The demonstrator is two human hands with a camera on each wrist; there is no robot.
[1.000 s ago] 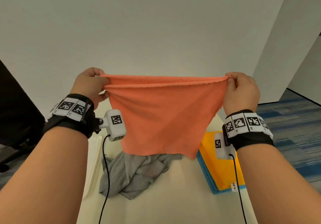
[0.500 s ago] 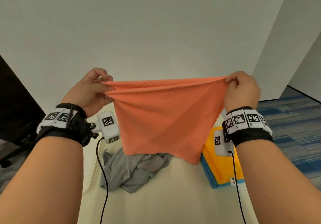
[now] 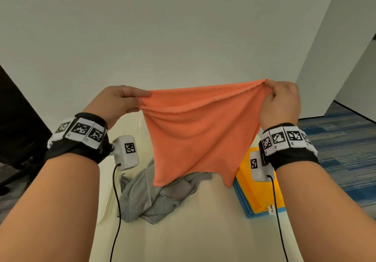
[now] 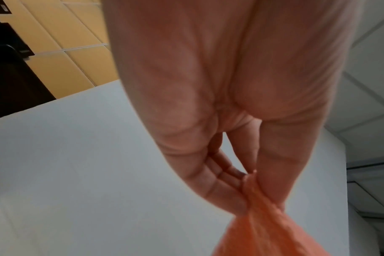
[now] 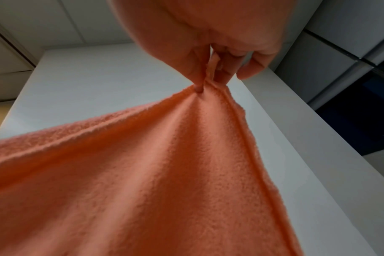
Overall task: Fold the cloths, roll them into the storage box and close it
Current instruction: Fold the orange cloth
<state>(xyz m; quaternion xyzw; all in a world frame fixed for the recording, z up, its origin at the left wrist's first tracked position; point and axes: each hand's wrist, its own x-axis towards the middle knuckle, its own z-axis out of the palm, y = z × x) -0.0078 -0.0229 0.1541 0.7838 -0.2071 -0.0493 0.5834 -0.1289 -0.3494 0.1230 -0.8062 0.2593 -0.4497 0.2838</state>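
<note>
two hands hold one orange cloth [image 3: 195, 133] up in the air above the bench [image 3: 203, 231]; the left hand [image 3: 117, 103] pinches the cloth's left top corner between thumb and fingers, and the right hand [image 3: 281, 104] pinches the right top corner, which sits a little higher than the left; the cloth hangs doubled, two edges running side by side along the top, and its lower edge droops in two points over the bench; in the left wrist view the left hand [image 4: 219, 121] has its grip narrow, fingertips [image 4: 228, 195] and thumb closed on a bunched bit of the orange cloth [image 4: 263, 233]; in the right wrist view the right hand [image 5: 208, 39] has its grip narrow too, nipping the hemmed corner of the orange cloth [image 5: 153, 173], which fans out below it; behind the orange cloth a grey cloth [image 3: 154, 196] lies crumpled on the bench, its top part hidden; to the right of the orange cloth a yellow cloth [image 3: 262, 194] lies flat on top of a blue cloth [image 3: 247, 211], both at the bench's right edge; left of the grey cloth a white lid-like panel [image 3: 105, 192] lies along the bench's left side; whether it belongs to the storage box cannot be told.
</note>
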